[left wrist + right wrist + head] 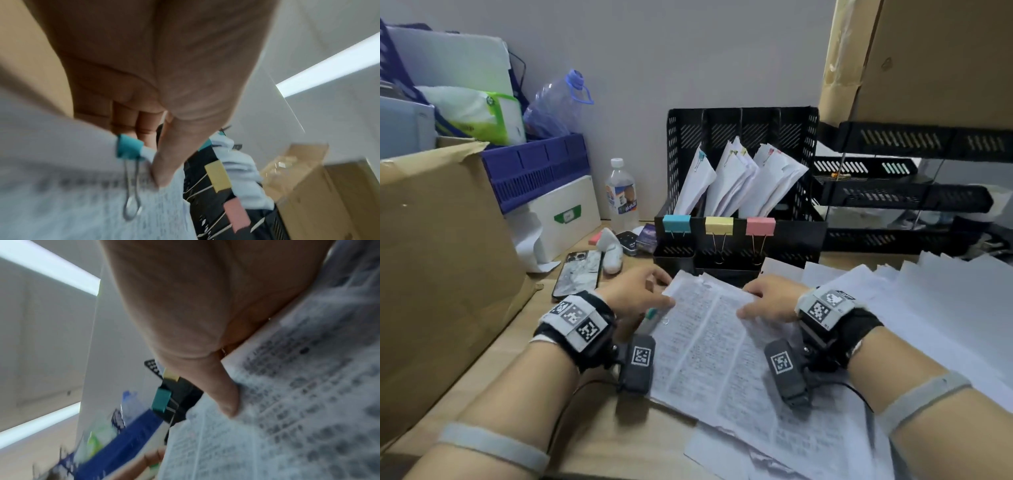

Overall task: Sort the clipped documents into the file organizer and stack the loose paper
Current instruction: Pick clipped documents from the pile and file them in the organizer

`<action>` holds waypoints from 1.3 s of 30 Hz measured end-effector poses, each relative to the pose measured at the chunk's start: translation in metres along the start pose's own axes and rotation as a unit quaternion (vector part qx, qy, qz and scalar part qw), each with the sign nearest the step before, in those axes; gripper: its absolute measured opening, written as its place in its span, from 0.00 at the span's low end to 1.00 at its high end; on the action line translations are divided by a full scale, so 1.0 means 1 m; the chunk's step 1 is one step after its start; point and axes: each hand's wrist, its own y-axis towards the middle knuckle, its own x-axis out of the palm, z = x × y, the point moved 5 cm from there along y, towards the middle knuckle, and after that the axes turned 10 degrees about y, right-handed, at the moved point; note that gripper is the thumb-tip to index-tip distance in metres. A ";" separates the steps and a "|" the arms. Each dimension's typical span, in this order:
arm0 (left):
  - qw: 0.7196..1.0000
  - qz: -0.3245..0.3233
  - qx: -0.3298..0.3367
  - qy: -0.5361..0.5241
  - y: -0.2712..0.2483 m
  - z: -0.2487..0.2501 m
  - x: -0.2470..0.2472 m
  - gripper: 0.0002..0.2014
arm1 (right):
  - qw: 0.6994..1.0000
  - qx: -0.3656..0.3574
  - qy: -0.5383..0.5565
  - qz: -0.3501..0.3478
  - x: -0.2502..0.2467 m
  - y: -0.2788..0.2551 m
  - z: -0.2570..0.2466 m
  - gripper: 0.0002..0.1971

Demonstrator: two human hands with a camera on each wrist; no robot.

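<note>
A printed document [715, 342] lies slightly raised over the desk in front of me, with a teal binder clip [129, 148] on its left edge. My left hand [664, 293] pinches the sheets beside that clip, thumb [162, 175] on top. At the document's upper right corner, my right hand [748, 303] pinches it the same way, thumb [228, 405] on the text. Just behind stands the black file organizer [743, 120]. Teal, yellow and pink clips mark its three slots, and each slot holds clipped papers. Loose paper [928, 308] spreads across the desk to the right.
A large cardboard box [441, 257] fills the left side. A phone [578, 274], a water bottle [621, 192] and small items sit left of the organizer. Black stacked trays [893, 198] stand at the right. More sheets lie under the document near the front edge.
</note>
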 end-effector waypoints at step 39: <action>0.883 0.130 0.128 -0.432 -0.024 0.043 -0.021 0.10 | 0.910 -0.134 0.189 0.343 -0.078 -0.042 -0.063 0.26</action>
